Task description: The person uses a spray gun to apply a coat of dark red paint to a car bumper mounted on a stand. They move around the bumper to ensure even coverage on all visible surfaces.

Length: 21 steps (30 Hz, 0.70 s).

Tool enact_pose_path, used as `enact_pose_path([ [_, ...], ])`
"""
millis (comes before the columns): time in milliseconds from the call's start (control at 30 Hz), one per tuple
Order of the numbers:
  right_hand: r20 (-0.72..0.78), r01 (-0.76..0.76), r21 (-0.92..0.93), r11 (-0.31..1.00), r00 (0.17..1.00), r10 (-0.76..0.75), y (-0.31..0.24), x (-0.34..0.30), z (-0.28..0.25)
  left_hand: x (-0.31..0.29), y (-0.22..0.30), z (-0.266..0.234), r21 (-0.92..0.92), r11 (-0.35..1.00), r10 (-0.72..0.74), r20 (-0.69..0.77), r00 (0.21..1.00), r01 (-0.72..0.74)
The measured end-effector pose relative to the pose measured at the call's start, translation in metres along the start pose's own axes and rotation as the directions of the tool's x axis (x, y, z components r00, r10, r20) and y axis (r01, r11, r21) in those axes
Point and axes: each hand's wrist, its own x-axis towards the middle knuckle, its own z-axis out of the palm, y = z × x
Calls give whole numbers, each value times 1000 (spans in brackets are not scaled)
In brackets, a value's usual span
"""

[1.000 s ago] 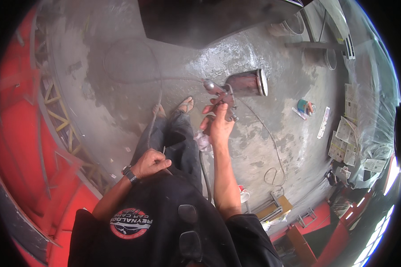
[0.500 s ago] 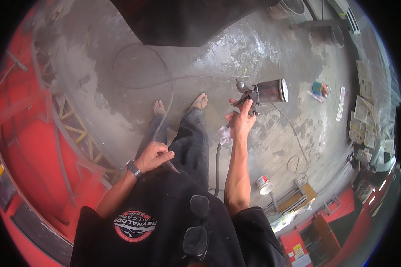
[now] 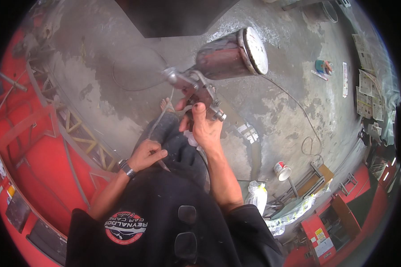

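My right hand (image 3: 205,127) is wrapped around the handle of a spray gun (image 3: 202,91). A large paint-stained cup (image 3: 225,55) with a whitish lid sits on the gun, tilted to the right. The nozzle points left, and a pale mist hangs in front of it. Lower left, my left hand (image 3: 148,155) is closed on a thin grey hose (image 3: 157,122), which runs up from it towards the floor. A white wrapping (image 3: 192,140) shows below the gun's handle, partly hidden by my right wrist.
A dark panel (image 3: 176,18) juts in at the top. Red surfaces and a yellowish lattice frame (image 3: 82,133) stand to the left. On the concrete floor are a teal can (image 3: 324,67), a white-and-red can (image 3: 282,171) and a looped cable (image 3: 307,111). Newspaper sheets (image 3: 369,102) hang at the right.
My right hand has brought the spray gun leftward and nearer to me, so it looks much larger. Mist now shows ahead of the nozzle. My left hand has hardly shifted.
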Motion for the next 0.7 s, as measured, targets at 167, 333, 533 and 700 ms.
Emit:
enact_pose_path([
  [167,-41,-11,22,1000,999,12,6,14,-26,-2,1,-9,72,997,22,-39,999,-19],
  [333,-391,-103,-25,994,917,85,29,58,-81,-2,3,-8,75,997,18,-32,999,-15],
  [533,-589,-116,9,993,802,100,46,89,-131,3,10,-8,76,997,-29,28,999,27],
  [700,-497,-119,-63,991,865,72,6,52,-92,9,9,-9,102,992,66,15,998,-67],
])
